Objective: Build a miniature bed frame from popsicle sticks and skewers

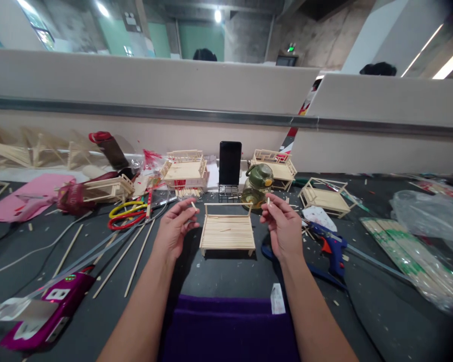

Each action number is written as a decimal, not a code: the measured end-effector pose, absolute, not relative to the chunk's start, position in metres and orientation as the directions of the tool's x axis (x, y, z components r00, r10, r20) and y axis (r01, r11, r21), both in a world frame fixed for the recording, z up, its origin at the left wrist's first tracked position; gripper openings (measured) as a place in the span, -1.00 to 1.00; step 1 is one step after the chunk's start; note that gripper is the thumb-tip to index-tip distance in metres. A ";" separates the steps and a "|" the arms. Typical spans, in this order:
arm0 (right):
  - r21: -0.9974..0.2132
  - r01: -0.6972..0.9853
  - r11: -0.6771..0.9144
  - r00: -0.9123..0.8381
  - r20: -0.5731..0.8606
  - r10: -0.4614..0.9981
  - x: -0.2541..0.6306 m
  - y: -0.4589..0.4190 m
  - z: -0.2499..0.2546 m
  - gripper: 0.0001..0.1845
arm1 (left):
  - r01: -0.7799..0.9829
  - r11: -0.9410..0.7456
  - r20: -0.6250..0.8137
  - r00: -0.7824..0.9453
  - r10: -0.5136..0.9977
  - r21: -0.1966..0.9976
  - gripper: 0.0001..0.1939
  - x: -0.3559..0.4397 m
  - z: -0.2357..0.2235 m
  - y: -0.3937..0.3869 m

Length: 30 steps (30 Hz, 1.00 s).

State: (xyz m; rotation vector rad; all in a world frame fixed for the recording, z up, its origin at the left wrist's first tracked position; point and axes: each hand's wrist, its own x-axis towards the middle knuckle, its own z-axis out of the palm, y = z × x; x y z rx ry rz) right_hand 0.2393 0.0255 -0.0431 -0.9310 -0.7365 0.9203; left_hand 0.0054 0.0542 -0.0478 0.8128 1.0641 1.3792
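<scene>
Purple cloth [226,327] is seen nearest, between the two forearms. Beyond it, a small stick bed [227,230] stands upright on the dark table [362,311], between the raised hands. A short stick piece [193,204] is pinched in the fingertips of the left hand [175,226], just left of the bed. Another short piece [268,201] is pinched by the right hand [283,223], just right of it. A blue glue gun [334,249] lies near right. A black phone [230,163] is propped upright behind the bed, with a green teapot [259,175] beside it. Long sticks [136,256] lie to the left.
</scene>
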 end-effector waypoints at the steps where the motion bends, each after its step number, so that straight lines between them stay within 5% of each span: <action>1: -0.892 -0.357 0.277 0.398 0.123 0.909 0.239 0.025 -0.043 -0.64 | -0.360 0.060 -0.104 -0.105 0.989 0.931 -0.56 0.006 -0.047 0.054; 7: -0.863 -0.461 0.208 0.282 0.080 0.956 0.239 0.023 -0.040 -0.74 | -0.397 0.064 -0.116 -0.108 0.987 0.916 -0.66 0.006 -0.047 0.054; 30: -0.875 -0.427 0.227 0.423 0.029 0.906 0.240 0.028 -0.046 -0.77 | -0.410 -0.088 -0.032 -0.276 0.961 0.908 -0.70 0.006 -0.053 0.059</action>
